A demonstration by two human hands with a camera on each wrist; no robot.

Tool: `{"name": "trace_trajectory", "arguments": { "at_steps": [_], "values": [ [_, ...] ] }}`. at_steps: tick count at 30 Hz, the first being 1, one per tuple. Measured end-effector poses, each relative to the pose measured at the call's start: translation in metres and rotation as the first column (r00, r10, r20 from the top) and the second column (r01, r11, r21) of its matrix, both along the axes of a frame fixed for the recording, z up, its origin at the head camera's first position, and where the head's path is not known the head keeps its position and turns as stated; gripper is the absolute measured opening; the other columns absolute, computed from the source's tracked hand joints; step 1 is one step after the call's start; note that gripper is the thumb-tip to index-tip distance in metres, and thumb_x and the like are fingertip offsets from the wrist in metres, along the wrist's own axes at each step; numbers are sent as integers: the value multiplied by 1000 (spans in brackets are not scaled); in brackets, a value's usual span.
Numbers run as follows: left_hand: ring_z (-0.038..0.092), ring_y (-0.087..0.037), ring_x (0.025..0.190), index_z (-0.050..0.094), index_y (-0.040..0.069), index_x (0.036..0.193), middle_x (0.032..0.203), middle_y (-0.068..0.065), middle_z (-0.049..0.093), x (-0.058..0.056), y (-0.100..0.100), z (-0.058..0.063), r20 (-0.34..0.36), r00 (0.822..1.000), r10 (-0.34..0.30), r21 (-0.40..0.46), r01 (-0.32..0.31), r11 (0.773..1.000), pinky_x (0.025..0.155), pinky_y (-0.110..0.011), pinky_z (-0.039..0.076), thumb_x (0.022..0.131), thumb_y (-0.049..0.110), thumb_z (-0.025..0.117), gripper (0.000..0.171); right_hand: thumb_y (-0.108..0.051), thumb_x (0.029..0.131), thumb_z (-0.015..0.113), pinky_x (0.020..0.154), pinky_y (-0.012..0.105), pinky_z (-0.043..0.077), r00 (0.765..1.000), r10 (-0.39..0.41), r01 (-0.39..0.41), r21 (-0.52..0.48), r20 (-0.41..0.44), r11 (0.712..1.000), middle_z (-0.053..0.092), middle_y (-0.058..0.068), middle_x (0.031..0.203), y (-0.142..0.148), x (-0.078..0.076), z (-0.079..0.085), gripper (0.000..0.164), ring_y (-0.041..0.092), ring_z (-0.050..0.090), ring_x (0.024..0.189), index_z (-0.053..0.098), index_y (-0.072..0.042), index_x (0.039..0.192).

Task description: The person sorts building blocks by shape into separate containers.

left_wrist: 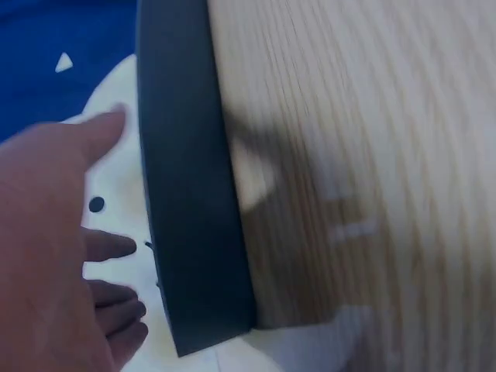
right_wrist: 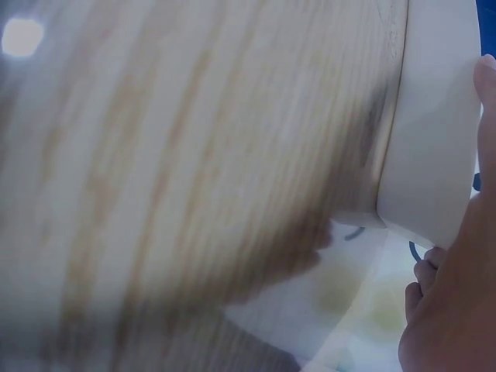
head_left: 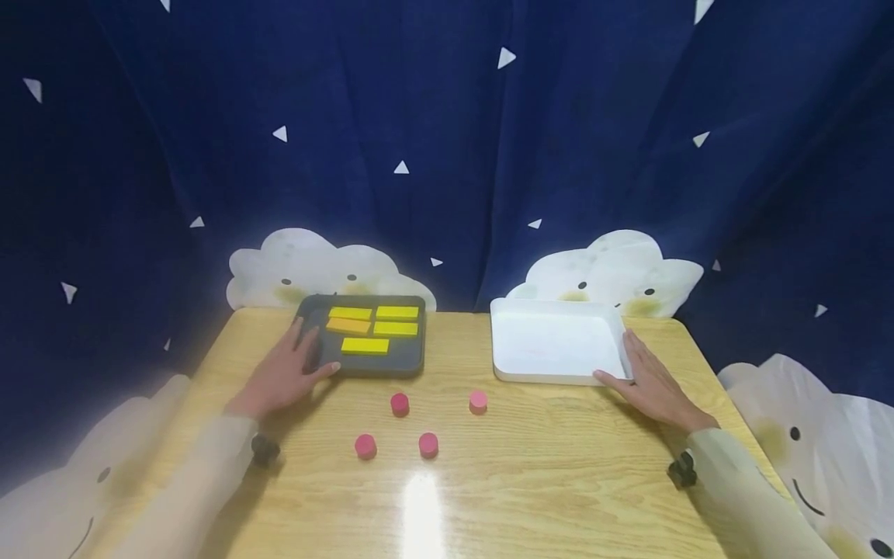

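Note:
At the left end of a dark grey tray (head_left: pixel 422 365), my left hand (head_left: pixel 282 373) has its fingers spread, the thumb at the near rim. The left wrist view shows the tray's near wall (left_wrist: pixel 194 178) beside that hand, with the thumb apart from the fingers. In the tray lie several yellow bars (head_left: pixel 365 346) and one orange bar (head_left: pixel 348 325). My right hand (head_left: pixel 653 384) lies along the right side of a white tray (head_left: pixel 545 341), fingers straight and thumb at the near right corner. Nothing shows inside the white tray.
Several small red and pink round pieces stand on the wooden table (head_left: pixel 559 466) in front of the trays, among them a dark red one (head_left: pixel 400 404) and a light pink one (head_left: pixel 478 401). A blue curtain (head_left: pixel 447 155) with white clouds and triangles hangs behind.

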State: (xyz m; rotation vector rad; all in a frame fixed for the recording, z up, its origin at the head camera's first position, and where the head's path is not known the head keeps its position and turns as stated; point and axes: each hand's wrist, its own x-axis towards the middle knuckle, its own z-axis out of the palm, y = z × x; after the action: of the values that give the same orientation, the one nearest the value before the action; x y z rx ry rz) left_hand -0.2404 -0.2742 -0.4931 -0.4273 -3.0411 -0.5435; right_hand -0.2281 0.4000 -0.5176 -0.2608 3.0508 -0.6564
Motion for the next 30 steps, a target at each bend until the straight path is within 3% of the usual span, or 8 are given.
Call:
{"name": "trace_trajectory", "arguments": {
  "at_steps": [6, 12, 16, 22, 27, 30],
  "values": [
    [38, -48, 153, 42, 10, 165, 167, -23, 42, 19, 18, 16, -72, 997, -15, 50, 18, 999, 122, -71, 33, 105, 57, 61, 79, -63, 104, 60, 126, 74, 11, 1000, 0, 0, -2, 4, 1000, -9, 26, 177, -2, 2, 1, 114, 52, 3, 162, -6, 3, 169],
    [64, -40, 131, 66, 13, 145, 140, -14, 68, 45, 37, 26, -202, 976, -82, 45, 93, 995, 107, -63, 53, 101, 39, 74, 51, -62, 104, 60, 127, 74, 9, 1000, 11, -11, -12, -5, 1000, -11, 25, 177, 1, 1, -1, 113, 50, -1, 163, -6, 3, 169],
    [69, -33, 124, 74, 18, 133, 133, -6, 72, 62, 48, 28, -253, 950, -181, -8, 185, 983, 102, -56, 58, 97, 37, 79, 41, -63, 104, 60, 126, 74, 10, 1000, 12, -12, -8, -5, 1000, -11, 24, 177, 2, 1, -3, 114, 50, 0, 163, -7, 2, 169],
    [70, -23, 119, 75, 23, 131, 132, 1, 72, 83, 58, 27, -248, 908, -336, -78, 327, 942, 101, -48, 60, 92, 43, 84, 45, -65, 104, 59, 126, 74, 10, 1000, 11, -11, -1, 2, 1000, -12, 23, 177, 2, 1, -3, 114, 50, 0, 163, -8, 2, 169],
    [71, -19, 113, 76, 26, 129, 128, 2, 72, 96, 63, 22, -257, 891, -374, -77, 367, 927, 96, -45, 62, 91, 48, 84, 45, -64, 104, 59, 126, 74, 10, 1000, 6, -6, 1, 2, 1000, -13, 22, 178, 2, 0, -3, 114, 51, 2, 162, -9, 0, 169],
    [70, -15, 108, 77, 25, 127, 126, 5, 71, 102, 66, 16, -224, 895, -385, -40, 387, 921, 93, -41, 63, 91, 44, 85, 41, -65, 103, 60, 126, 75, 10, 1000, 5, -5, 2, 7, 1000, -13, 21, 178, 2, 0, -2, 115, 51, 2, 162, -9, -1, 169]
  ]
}}
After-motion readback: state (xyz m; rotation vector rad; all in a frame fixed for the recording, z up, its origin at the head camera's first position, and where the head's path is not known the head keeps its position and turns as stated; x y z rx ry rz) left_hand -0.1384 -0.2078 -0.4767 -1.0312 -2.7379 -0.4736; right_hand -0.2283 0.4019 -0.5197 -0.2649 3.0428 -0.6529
